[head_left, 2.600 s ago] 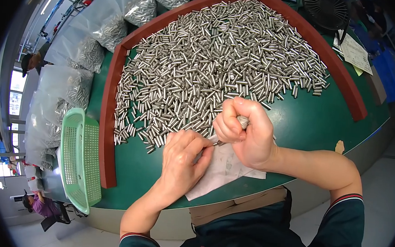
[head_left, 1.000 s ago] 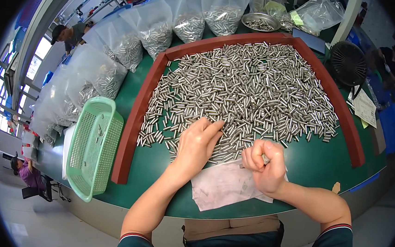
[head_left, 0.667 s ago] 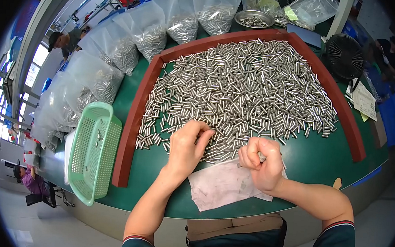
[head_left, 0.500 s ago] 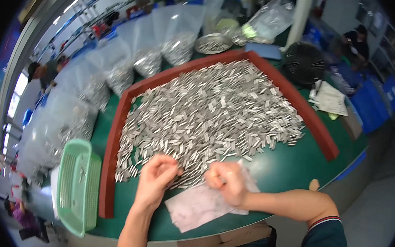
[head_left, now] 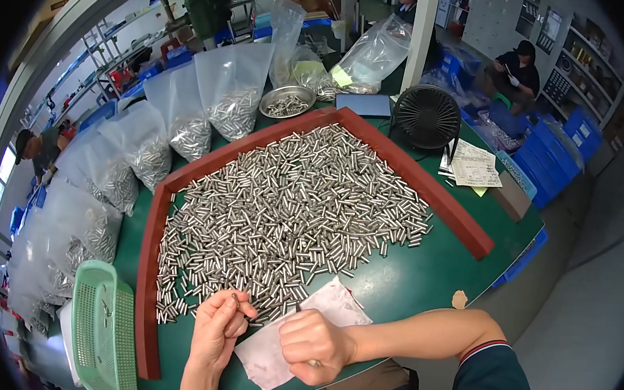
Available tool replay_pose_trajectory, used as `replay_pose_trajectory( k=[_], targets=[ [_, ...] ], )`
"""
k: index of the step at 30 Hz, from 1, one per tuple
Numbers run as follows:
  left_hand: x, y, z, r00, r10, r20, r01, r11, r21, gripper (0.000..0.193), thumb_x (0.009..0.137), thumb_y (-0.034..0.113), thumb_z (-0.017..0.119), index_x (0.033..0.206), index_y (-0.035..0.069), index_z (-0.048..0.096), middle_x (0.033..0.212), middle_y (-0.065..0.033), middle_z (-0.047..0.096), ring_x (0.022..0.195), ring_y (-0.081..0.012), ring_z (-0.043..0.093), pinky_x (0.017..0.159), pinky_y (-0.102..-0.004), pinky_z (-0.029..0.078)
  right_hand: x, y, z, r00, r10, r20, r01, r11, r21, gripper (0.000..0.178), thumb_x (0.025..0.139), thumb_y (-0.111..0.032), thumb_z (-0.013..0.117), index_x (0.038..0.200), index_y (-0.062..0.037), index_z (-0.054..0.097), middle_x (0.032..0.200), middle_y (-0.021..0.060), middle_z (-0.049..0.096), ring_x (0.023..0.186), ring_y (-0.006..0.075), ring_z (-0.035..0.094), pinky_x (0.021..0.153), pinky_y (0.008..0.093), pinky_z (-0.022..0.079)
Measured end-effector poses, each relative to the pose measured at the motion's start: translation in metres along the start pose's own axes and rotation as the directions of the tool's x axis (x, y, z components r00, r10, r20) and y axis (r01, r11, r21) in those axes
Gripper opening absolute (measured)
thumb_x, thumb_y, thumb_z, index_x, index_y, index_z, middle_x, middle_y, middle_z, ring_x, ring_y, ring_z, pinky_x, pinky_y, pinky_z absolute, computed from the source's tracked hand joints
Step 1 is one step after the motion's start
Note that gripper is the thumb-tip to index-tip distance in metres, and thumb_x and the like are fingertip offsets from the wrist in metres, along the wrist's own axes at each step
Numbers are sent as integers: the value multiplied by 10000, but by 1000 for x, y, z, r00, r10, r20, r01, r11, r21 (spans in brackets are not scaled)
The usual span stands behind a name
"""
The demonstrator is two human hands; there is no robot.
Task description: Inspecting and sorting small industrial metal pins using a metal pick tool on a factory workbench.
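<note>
A broad pile of short silvery metal pins (head_left: 297, 201) covers the green tabletop inside a dark red frame (head_left: 145, 284). At its near edge my left hand (head_left: 217, 330) is closed, thumb and forefinger pinching one small metal pin (head_left: 235, 300). Close by on the right, my right hand (head_left: 313, 345) makes a fist with its knuckles up. A dark tip, apparently of a pin (head_left: 299, 308), pokes out above that fist; the rest is hidden in the fingers. Under and beside the right hand lies a stained whitish cloth (head_left: 266, 360).
At the left stands a green plastic basket (head_left: 107, 325) holding a few pins. Clear bags of metal parts (head_left: 235, 104) line the frame's far left. Behind it are a metal dish (head_left: 288, 104), a black fan (head_left: 426, 117) and papers (head_left: 476, 164). A co-worker (head_left: 519, 72) sits far right.
The view has shifted, so the table sits lower and further left. My right fist has turned knuckles up, and a pin now shows in my left fingertips.
</note>
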State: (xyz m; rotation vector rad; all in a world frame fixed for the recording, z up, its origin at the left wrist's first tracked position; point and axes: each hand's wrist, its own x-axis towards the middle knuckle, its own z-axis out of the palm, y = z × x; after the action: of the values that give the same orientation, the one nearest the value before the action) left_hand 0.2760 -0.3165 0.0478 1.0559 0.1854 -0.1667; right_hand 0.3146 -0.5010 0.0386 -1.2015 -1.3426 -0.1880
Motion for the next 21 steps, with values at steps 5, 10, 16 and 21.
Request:
replay_pose_trajectory(
  k=[5,10,16,21],
  targets=[
    [-2,-2,1,1000,6,19,-6,1000,-4,130,865,94,469,913,0,545,728,-105,567,428,-35,277,419,-179,233,-4,7,2,985,-154,78,164,976,-140,279,647,-143,528,488,-82,307,514,34,297,439,197,344,405,306,265],
    [-1,-3,5,999,25,26,-24,1000,-8,203,873,86,457,1071,44,469,718,-116,564,425,-34,276,421,-185,228,-8,8,1,980,-158,125,177,970,-166,279,652,-178,556,505,-82,340,522,35,326,455,197,366,418,309,286],
    [-10,1,13,999,27,-31,-26,999,32,142,864,127,493,989,60,487,639,-117,552,382,-44,228,391,-202,210,15,-2,-9,967,-241,86,253,949,-189,257,649,-173,544,495,-107,349,510,13,345,446,168,385,413,295,304],
    [-8,12,20,987,-145,-68,139,987,-77,169,852,146,526,988,64,469,615,-9,413,426,-45,261,434,-174,257,5,10,-12,960,-239,146,270,927,-259,278,688,-200,528,499,-109,345,516,11,341,439,161,377,407,288,301]
  ],
)
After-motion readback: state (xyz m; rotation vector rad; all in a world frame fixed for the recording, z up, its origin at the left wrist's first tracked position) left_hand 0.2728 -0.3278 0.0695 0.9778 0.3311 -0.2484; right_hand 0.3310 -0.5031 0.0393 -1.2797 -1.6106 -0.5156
